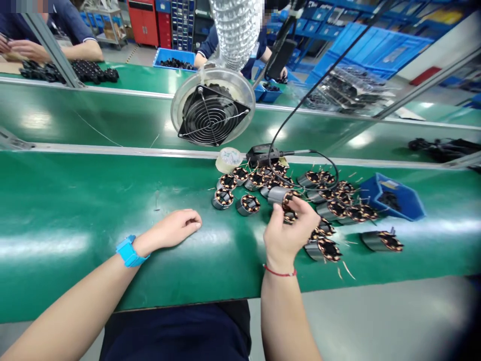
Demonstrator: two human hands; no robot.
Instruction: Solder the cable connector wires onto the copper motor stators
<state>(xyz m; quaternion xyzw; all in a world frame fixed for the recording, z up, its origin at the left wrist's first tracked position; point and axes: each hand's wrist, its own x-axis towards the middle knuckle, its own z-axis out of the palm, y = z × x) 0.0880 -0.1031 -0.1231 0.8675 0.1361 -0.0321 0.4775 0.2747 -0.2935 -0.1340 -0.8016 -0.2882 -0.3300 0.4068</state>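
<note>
One wire-wound core (276, 196), right of and below the fan (212, 122), pinched in the person's right hand (290, 229); further cores (248, 204) crowded about it. Left hand (176, 228), below-left of the fan, loosely curled, contents unseen. Widest moving room: green tabletop (56, 200), left of the fan; front edge crossed by both forearms.

I take this for factory assembly workshop. Green tabletop (75, 200) before me, copper-wound cores (330, 208) clustered nearer right edge. Over far edge I see fan (211, 120) on silver duct hose (235, 32); beyond, second green bench (139, 77) with two co-workers (71, 25) in dark sleeves, blue parts bin (176, 53), red cabinet (144, 27), loaded shelving (319, 25).
</note>
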